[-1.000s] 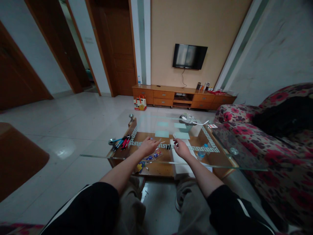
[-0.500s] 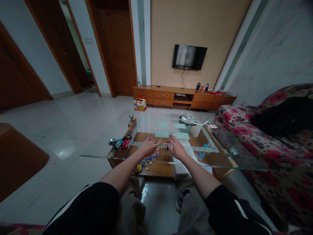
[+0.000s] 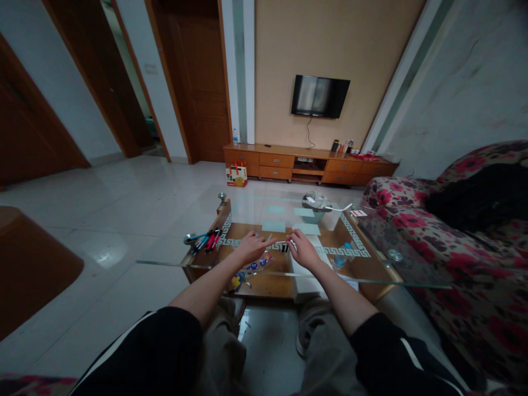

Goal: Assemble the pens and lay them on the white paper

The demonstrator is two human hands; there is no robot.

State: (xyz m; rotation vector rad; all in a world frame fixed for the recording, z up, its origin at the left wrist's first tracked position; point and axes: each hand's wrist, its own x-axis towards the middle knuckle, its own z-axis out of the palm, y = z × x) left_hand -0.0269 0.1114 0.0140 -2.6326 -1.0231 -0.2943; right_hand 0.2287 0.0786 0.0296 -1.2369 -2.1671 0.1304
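Over the glass table (image 3: pixel 247 268), my left hand (image 3: pixel 251 247) is closed, its index finger pointing right; what it holds is too small to make out. Facing it, my right hand (image 3: pixel 303 251) pinches a thin white stick (image 3: pixel 281 242), whose left end comes near my left fingertip. Small black pieces (image 3: pixel 285 248) show just below the stick, beside my right fingers. A clear packet with blue spots (image 3: pixel 252 267) lies below my left hand. Several pens (image 3: pixel 205 242), blue, black and red, form a group at the left of the table.
A dark bowl with crumpled plastic (image 3: pixel 317 202) and a red-and-white card (image 3: pixel 358 213) are at the table's far right. A clear item with a blue cap (image 3: pixel 340 260) is right of my right hand. The flowered sofa (image 3: pixel 406 220) borders the right side.
My right hand has shifted slightly right, away from my left. More of the white stick and the small black pieces now show between the hands. My left hand has barely moved.
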